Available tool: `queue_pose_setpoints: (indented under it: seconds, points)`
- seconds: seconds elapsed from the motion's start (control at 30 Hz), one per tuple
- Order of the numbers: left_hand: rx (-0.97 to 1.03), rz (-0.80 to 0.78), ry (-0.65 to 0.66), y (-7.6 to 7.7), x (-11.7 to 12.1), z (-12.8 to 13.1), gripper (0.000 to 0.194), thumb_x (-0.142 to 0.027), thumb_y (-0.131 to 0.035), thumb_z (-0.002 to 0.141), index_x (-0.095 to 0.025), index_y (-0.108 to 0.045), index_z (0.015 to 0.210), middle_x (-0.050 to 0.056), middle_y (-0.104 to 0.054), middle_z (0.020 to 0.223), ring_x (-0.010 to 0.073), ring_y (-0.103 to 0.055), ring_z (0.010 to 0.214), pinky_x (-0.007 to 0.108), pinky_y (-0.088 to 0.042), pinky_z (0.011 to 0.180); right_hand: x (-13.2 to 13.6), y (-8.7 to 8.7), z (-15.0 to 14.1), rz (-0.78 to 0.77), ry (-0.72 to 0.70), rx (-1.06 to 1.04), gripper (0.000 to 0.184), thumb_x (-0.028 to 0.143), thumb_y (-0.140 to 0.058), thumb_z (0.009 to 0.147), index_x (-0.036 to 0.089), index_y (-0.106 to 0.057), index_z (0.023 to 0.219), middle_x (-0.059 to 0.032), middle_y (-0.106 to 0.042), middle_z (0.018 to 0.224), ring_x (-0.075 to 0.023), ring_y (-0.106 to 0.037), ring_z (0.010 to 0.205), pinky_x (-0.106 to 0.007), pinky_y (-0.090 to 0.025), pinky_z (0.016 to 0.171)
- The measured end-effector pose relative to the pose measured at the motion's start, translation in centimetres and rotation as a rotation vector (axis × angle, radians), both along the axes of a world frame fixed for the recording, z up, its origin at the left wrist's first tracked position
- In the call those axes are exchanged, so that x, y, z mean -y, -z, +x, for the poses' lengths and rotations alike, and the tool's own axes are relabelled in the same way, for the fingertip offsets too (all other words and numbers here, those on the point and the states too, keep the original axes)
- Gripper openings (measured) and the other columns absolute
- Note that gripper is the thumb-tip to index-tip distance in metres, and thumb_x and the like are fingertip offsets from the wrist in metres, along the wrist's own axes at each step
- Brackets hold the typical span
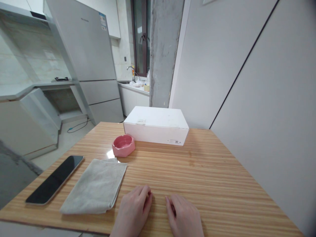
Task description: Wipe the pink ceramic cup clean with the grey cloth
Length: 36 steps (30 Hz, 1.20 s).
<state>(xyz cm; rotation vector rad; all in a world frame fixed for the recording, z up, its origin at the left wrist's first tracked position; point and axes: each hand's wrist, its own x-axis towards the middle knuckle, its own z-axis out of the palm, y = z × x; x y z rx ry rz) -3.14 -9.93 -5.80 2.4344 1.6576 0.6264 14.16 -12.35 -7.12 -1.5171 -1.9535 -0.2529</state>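
Note:
My left hand (pixel 135 210) rests on the wooden table (pixel 202 171) near its front edge, fingers curled in, with nothing seen in it. A short gap to the right, my right hand (pixel 184 215) lies curled the same way, also without anything showing in it. Just left of my left hand is a folded grey cloth (pixel 96 187), apart from the fingers. Beyond the cloth stands a pink faceted ashtray (pixel 123 145). A phone (pixel 56 180) with a dark screen lies at the table's left side.
Behind the ashtray, a closed white box (pixel 156 126) sits at the far side of the table. A white wall (pixel 271 115) runs along the right. Further back are a fridge (pixel 86 49), a sink tap (pixel 132 70) and a concrete pillar (pixel 164 52).

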Motion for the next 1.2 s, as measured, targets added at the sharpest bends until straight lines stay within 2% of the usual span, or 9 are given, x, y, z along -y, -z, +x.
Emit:
queue_pose_setpoints:
  seconds: [0.6, 0.97, 1.2]
  points:
    - [0.016, 0.058, 0.003, -0.09, 0.15, -0.06, 0.016, -0.017, -0.043, 0.089, -0.023, -0.052, 0.078, -0.001, -0.065, 0.074, 0.0163, -0.063, 0.067, 0.026, -0.044, 0.059, 0.01, -0.02, 0.09, -0.011, -0.014, -0.011, 0.046, 0.033, -0.026, 0.099, 0.023, -0.05, 0.061, 0.0019, -0.057, 0.054, -0.0117, -0.056, 0.048, -0.023, -0.033, 0.051]
    - [0.007, 0.005, 0.003, -0.28, -0.01, 0.0, 0.017, -0.018, -0.041, 0.09, -0.023, -0.053, 0.079, 0.0, -0.065, 0.076, 0.0171, -0.064, 0.071, 0.027, -0.046, 0.061, 0.01, -0.13, 0.04, -0.016, -0.015, -0.01, 0.047, 0.033, -0.027, 0.099, 0.022, -0.05, 0.06, 0.0013, -0.056, 0.053, -0.0118, -0.056, 0.047, -0.024, -0.034, 0.051]
    - [0.0, 0.026, 0.001, -0.24, 0.18, -0.05, 0.017, -0.018, -0.041, 0.09, -0.023, -0.053, 0.079, 0.0, -0.065, 0.074, 0.0166, -0.064, 0.069, 0.026, -0.045, 0.06, 0.01, -0.05, 0.03, -0.023, -0.017, 0.001, 0.046, 0.032, -0.027, 0.099, 0.022, -0.051, 0.061, 0.0014, -0.057, 0.054, -0.0121, -0.056, 0.048, -0.024, -0.034, 0.051]
